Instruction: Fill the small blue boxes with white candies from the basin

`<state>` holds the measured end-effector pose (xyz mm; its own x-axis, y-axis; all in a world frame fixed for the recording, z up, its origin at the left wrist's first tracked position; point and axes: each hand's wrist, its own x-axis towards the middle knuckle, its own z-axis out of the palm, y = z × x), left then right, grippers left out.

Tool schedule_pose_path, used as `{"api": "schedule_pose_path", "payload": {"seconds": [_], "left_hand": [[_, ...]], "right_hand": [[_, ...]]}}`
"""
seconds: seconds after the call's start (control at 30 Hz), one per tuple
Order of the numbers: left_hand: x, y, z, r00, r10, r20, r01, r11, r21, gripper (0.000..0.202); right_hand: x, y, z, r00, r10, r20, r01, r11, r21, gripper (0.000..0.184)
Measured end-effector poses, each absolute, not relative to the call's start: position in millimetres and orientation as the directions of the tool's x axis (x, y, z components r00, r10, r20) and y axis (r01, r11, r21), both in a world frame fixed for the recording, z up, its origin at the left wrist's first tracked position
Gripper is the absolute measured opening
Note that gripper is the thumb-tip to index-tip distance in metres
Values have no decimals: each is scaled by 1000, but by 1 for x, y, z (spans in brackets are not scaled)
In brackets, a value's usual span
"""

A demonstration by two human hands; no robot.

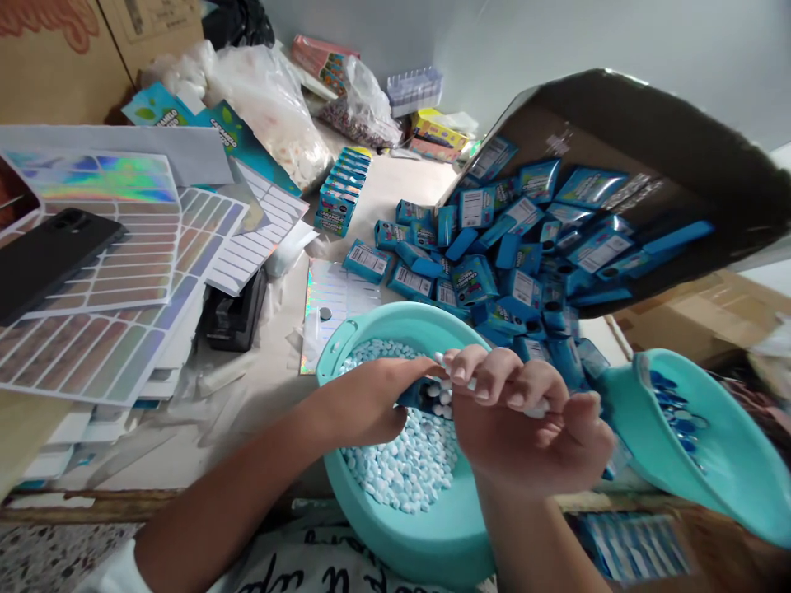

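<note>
Over a turquoise basin, my left hand is closed around a small dark blue candy box, mostly hidden by the fingers. My right hand is beside it, palm turned up and fingers curled over white candies. Some white candies sit between the box's end and my right palm; whether they are inside the box is hard to see. Loose pale blue and white candies cover the bottom of the basin below both hands.
A tipped cardboard box spills blue candy boxes behind the basin. A second turquoise basin with blue wrapped pieces stands right. On the left lie sticker sheets, a black phone and a black stapler-like tool.
</note>
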<state>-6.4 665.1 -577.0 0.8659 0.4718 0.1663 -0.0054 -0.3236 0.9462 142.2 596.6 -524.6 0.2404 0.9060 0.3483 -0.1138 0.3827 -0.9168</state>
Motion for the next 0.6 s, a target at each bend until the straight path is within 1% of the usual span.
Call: {"api": "schedule_pose_path", "payload": {"seconds": [0.13, 0.23, 0.3, 0.37, 0.43, 0.47, 0.53, 0.6], "left_hand": [[-8, 665, -577, 857, 487, 167, -11, -307, 952, 72], [-10, 665, -575, 851, 496, 174, -21, -298, 954, 70], [-10, 666, -574, 840, 513, 176, -15, -302, 953, 68], [-9, 666, -576, 817, 544, 189, -8, -317, 948, 67], [-7, 666, -577, 785, 588, 196, 14, -332, 943, 65], [-7, 667, -578, 765, 616, 189, 34, -332, 943, 64], [-5, 667, -579, 724, 670, 167, 68, -309, 949, 58], [-5, 667, -579, 674, 725, 141, 88, -268, 959, 52]], "right_hand": [[149, 592, -523, 214, 889, 406, -45, 424, -905, 42], [156, 589, -525, 303, 853, 425, 10, 444, -896, 40], [159, 588, -527, 371, 816, 443, 123, 430, -894, 34], [161, 589, -529, 360, 809, 464, 339, 349, -874, 24], [163, 590, -530, 217, 856, 469, 573, 277, -771, 16], [164, 590, -531, 108, 880, 463, 656, 287, -698, 21], [166, 591, -534, -112, 884, 453, 735, 380, -561, 37], [170, 592, -538, -245, 862, 445, 761, 455, -462, 47]]}}
